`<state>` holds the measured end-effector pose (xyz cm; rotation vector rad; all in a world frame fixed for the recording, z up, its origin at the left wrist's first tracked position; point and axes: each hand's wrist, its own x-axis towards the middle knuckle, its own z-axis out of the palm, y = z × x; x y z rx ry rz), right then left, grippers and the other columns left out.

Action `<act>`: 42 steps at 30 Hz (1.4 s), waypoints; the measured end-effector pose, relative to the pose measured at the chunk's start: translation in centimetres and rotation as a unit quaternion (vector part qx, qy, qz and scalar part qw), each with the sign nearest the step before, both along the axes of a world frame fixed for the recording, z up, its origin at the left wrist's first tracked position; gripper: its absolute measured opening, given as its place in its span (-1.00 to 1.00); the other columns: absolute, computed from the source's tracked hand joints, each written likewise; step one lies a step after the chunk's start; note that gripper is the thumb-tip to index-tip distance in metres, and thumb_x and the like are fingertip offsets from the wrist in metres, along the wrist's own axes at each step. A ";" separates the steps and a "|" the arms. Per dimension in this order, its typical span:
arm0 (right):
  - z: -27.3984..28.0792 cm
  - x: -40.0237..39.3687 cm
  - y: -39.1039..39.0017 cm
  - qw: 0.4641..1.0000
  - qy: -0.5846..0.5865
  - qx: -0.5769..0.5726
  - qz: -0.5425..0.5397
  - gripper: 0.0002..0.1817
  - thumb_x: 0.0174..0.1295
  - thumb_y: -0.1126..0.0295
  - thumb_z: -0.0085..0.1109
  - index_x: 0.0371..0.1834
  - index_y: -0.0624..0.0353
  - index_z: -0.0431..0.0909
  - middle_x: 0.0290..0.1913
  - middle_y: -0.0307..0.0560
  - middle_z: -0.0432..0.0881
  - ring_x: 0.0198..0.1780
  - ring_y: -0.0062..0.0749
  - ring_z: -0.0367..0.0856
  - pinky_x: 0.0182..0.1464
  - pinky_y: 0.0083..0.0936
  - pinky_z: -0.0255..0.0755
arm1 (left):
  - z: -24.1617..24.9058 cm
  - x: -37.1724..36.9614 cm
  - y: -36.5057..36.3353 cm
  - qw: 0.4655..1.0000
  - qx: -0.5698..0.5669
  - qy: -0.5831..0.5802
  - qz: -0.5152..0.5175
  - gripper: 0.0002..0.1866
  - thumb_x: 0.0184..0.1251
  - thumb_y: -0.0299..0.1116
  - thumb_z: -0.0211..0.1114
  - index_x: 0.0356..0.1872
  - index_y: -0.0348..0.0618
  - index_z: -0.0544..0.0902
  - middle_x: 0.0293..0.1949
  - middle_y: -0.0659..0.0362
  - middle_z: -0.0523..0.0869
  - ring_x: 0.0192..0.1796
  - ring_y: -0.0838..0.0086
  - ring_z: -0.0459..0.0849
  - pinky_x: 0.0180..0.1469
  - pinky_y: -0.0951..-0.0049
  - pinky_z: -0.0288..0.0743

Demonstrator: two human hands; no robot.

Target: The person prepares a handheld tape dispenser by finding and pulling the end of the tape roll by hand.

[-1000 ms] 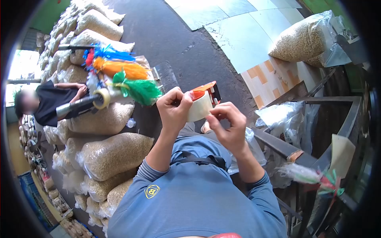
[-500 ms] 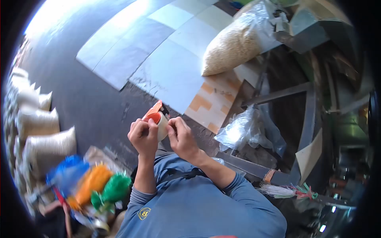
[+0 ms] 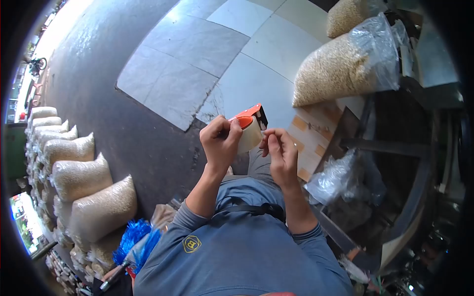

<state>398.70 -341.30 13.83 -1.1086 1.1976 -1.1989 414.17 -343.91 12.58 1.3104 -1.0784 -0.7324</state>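
In front of my waist, my left hand (image 3: 220, 140) is wrapped round an orange tape dispenser (image 3: 256, 110) with a black front end. A wide roll of clear tape (image 3: 251, 139) sits on it, its orange hub facing up by my left thumb. My right hand (image 3: 280, 154) is just right of the roll, thumb and fingers pinched together close to the dispenser's black end. Whatever lies in that pinch is too small to make out.
Filled clear sacks (image 3: 102, 207) stand in rows on the left. A large sack of pale pellets (image 3: 340, 66) leans at the upper right beside floor tiles (image 3: 197, 44). Crumpled clear plastic (image 3: 335, 177) lies by a dark metal frame (image 3: 390, 148). Blue plastic strands (image 3: 132, 239) are at lower left.
My view has swung, so the surroundings sit differently in it. Both hands and the dispenser appear further right and higher. My right hand has turned more upright beside the roll.
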 end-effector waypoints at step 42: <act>-0.5 -17.7 -77.4 0.867 0.299 0.141 -0.372 -0.77 0.02 0.31 0.29 -0.50 0.30 0.61 -0.41 0.28 0.68 -0.27 0.21 0.69 -0.17 -0.03 0.54 | -0.9 -27.0 -89.0 0.821 -0.065 -0.195 -0.532 -0.61 0.27 -0.38 0.33 -0.68 -0.31 0.40 -0.72 0.26 0.41 -0.57 0.62 0.29 -0.54 0.37 0.20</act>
